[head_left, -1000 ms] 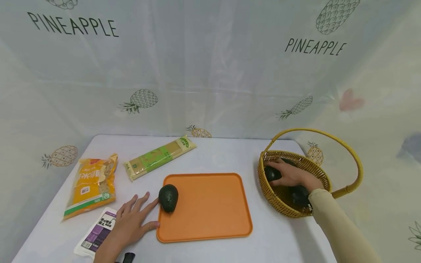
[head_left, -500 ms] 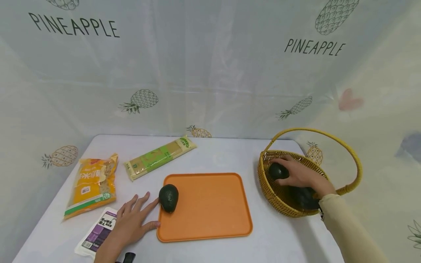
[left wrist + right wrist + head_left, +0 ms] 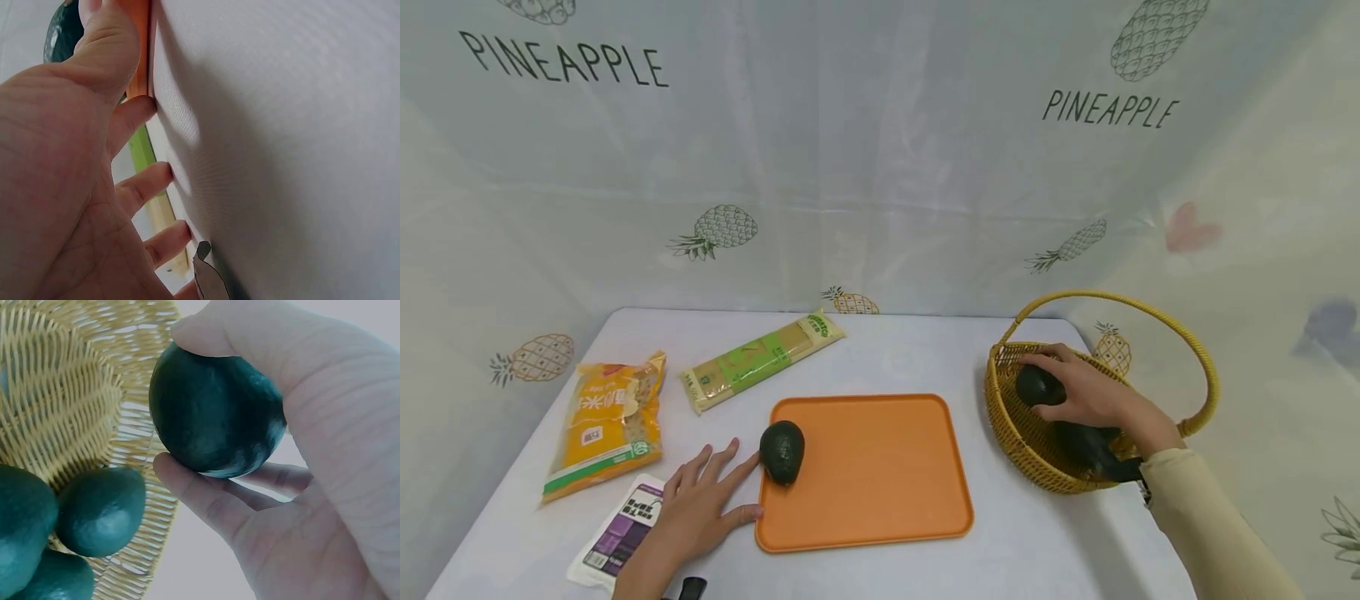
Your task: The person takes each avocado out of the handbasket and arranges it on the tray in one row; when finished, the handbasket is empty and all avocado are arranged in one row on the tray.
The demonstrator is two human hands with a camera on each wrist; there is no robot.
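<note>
Over the wicker basket point(image 3: 1017, 446), my right hand point(image 3: 1088, 395) grips a dark green avocado point(image 3: 212, 412) between thumb and fingers. Several more avocados point(image 3: 103, 512) lie inside the basket in the right wrist view; in the head view the hand and wrist partly cover them. My left hand point(image 3: 698, 510) rests on the table with fingers spread, its thumb tip at the left edge of the orange tray point(image 3: 880, 483). Its index fingertip is right beside a single avocado point(image 3: 782, 452) that lies over the tray's left rim.
A yellow bag of food point(image 3: 604, 429) lies at the far left, and a green-labelled noodle packet point(image 3: 763, 360) lies behind the tray. A white and purple pouch point(image 3: 621, 533) sits partly under the left hand. The basket's tall handle point(image 3: 1198, 358) arches beside the right arm.
My right hand has lifted the avocado off the basket's inner left side and drawn it slightly right. The left hand and the avocado on the tray have stayed put.
</note>
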